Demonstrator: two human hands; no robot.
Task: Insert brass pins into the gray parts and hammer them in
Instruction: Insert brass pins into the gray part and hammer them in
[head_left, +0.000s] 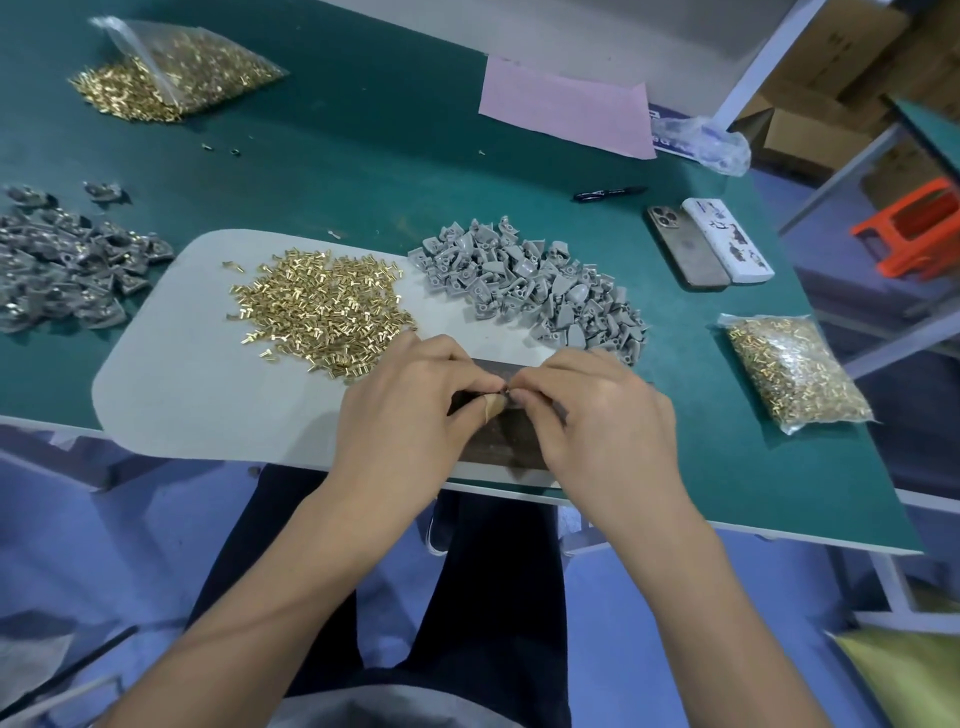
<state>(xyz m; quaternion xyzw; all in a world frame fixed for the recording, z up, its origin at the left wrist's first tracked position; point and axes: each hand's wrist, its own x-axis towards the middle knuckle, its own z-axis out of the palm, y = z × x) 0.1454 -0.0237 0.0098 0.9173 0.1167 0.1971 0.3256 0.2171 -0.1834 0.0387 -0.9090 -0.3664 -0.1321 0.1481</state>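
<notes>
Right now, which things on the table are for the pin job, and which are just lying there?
For the job: loose brass pins, gray parts, dark block, finished parts, pin bags, both hands pinching something small together.

Just lying about: phone, white case, pen, pink sheet, crumpled plastic.
</notes>
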